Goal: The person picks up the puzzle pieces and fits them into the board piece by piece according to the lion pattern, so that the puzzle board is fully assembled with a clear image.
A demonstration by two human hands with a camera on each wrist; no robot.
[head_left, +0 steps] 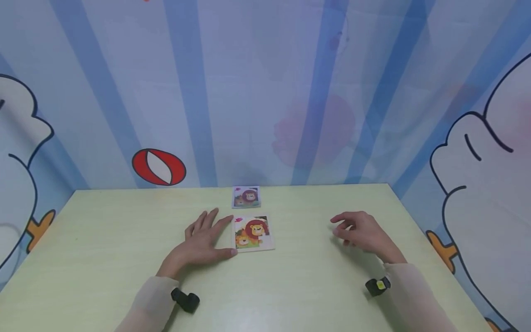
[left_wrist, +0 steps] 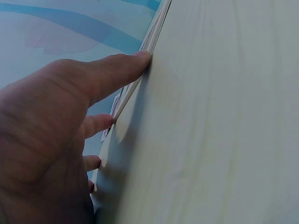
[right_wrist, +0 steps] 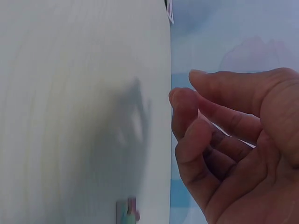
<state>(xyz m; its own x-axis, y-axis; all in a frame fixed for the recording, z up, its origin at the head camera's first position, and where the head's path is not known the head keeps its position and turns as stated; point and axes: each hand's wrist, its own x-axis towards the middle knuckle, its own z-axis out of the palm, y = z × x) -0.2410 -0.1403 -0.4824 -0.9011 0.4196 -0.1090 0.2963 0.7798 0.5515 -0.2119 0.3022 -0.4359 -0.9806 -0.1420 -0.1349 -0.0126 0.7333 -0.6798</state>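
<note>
A square lion puzzle board [head_left: 254,234] with a white border lies on the table; its picture turns blank white at the lower right. My left hand [head_left: 202,240] rests beside it, thumb and index fingertip touching its left edge, fingers spread and fairly straight. In the left wrist view the thumb presses against the board's thin edge [left_wrist: 159,29]. My right hand [head_left: 361,233] hovers over the table well to the right, fingers loosely bent, holding nothing visible. Low in the right wrist view lies a small coloured piece [right_wrist: 127,212], partly cut off by the frame.
Behind the board, near the table's back edge, lies a smaller lion picture card [head_left: 246,197]. The pale wooden table [head_left: 124,216] meets a blue striped backdrop [head_left: 257,92] at the back and sides.
</note>
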